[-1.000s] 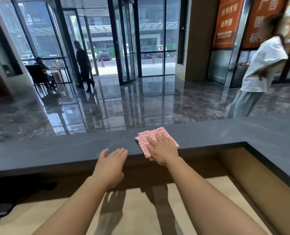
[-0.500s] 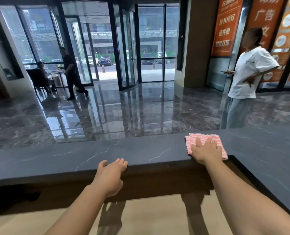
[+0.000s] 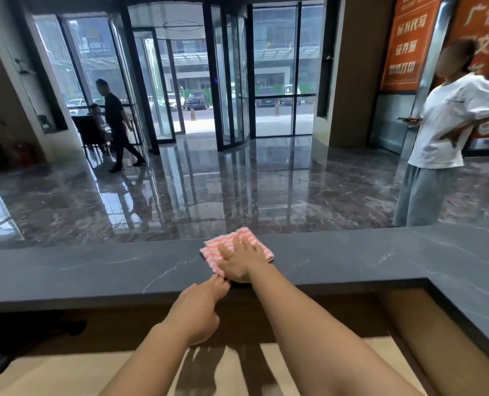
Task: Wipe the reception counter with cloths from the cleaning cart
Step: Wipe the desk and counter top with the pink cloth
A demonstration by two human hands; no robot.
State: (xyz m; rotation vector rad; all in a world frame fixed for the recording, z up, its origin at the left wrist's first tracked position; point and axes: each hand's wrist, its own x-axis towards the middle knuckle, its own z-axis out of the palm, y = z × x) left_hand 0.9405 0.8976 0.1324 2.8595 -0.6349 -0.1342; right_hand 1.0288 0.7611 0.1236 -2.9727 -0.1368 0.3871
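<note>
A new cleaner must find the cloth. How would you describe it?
Find the long dark grey stone counter facing the lobby's glass doors. Midway along it, the right hand presses flat on a folded pink-and-white striped cloth, the only colourful thing on it.

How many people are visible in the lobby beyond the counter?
3. A person in a white shirt stands at far right by the counter; a person in black walks at far left; a seated person is partly hidden behind them.
</note>
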